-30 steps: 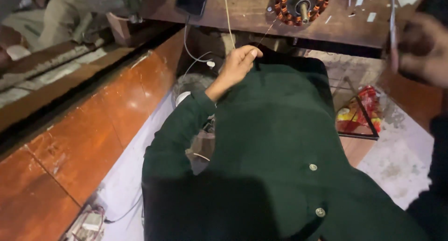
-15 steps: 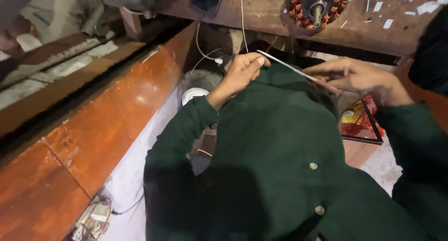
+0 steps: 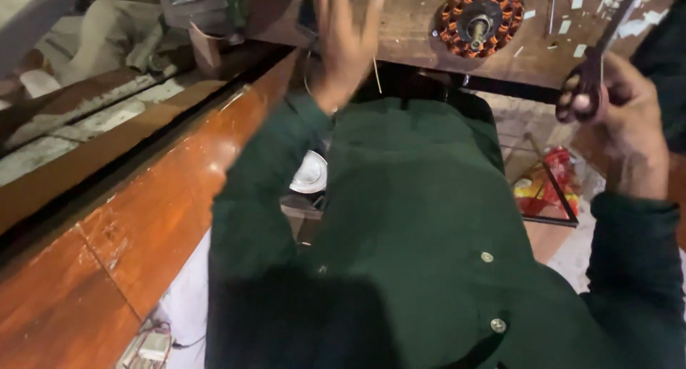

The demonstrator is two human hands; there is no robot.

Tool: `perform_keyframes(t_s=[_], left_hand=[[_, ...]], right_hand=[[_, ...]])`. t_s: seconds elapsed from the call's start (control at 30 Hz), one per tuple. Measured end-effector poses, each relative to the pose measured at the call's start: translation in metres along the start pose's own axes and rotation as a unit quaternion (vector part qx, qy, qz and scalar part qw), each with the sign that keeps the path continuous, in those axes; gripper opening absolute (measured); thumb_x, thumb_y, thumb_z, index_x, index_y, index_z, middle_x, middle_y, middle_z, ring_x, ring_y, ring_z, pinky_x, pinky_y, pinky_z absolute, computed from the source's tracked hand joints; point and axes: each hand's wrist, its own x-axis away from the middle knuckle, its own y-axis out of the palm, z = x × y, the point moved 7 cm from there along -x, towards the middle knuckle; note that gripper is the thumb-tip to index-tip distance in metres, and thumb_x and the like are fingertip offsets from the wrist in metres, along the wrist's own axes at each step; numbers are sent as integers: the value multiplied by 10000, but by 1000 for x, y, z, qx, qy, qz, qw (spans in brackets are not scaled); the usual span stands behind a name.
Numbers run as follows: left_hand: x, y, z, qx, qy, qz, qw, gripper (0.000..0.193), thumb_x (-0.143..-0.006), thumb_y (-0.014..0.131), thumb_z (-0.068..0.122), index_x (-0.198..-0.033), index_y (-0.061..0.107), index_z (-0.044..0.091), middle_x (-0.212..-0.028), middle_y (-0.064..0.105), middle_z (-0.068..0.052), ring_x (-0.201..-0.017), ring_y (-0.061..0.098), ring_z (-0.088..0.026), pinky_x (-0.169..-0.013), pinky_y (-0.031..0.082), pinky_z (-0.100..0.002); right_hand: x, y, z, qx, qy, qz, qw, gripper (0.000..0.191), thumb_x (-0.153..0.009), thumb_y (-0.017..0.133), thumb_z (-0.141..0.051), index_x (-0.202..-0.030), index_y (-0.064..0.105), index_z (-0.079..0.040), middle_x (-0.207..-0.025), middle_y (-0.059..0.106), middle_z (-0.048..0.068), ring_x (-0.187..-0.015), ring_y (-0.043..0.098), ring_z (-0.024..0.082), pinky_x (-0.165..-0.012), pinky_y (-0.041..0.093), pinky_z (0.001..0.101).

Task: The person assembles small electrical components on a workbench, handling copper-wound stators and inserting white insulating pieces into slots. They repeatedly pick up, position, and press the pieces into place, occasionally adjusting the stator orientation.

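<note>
A: What changed in the head view?
B: The left hand (image 3: 345,44) has let go of the wire and risen, fingers spread; the right hand (image 3: 620,108) now grips scissors (image 3: 587,83), so cutting looks near
A: And the wire?
B: A thin strand (image 3: 374,58) hangs just beside the left hand, over the tabletop (image 3: 407,26) near the copper-wound stator (image 3: 480,19)

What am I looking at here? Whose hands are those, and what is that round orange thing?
The picture comes from a camera worn on a person's head, looking down, so you see their own green shirt and both hands. The left hand is raised and open, blurred, beside a thin wire. The right hand holds scissors. On the scratched wooden workbench lies a round metal motor part wound with orange-brown copper wire. Lower down sit a small white dish and a red and yellow packet.
</note>
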Motion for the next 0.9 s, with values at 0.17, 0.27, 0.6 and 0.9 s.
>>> perform_keyframes(t_s=[0.17, 0.27, 0.6, 0.9], left_hand=[[167, 46, -99, 188, -397, -14, 898, 671, -881, 856, 134, -1373, 432, -35, -1347, 516, -189, -1230, 519, -300, -1016, 455, -463], [197, 67, -111, 314, -478, -42, 819, 289, -1041, 650, 180, -1214, 671, -50, -1014, 715, -202, -814, 682, -294, -720, 539, -402], [179, -54, 33, -166, -167, 46, 971, 229, -990, 710, 134, -1207, 662, 79, -1087, 736, -128, -929, 746, -281, -776, 599, -375], [178, -29, -27, 620, -213, 234, 718, 169, -1046, 630, 13, -1206, 679, -8, -1304, 703, -176, -1147, 700, -296, -998, 564, -403]], right_hand=[[17, 44, 3, 102, 72, -147, 981, 598, -860, 708, -11, -1444, 587, -55, -1103, 695, 99, -1013, 675, 208, -883, 579, 355], [2, 85, 30, 235, 154, -263, 923, 690, -790, 771, -65, -1449, 567, -85, -1094, 690, 45, -985, 650, 158, -840, 566, 338], [-12, 224, 70, 204, 196, -424, 860, 719, -874, 746, -276, -1510, 503, -47, -979, 596, -8, -772, 577, 104, -652, 505, 269], [-2, 267, 75, 22, 231, -433, 871, 788, -842, 838, -261, -1512, 491, -33, -956, 559, 32, -762, 569, 140, -560, 483, 274]])
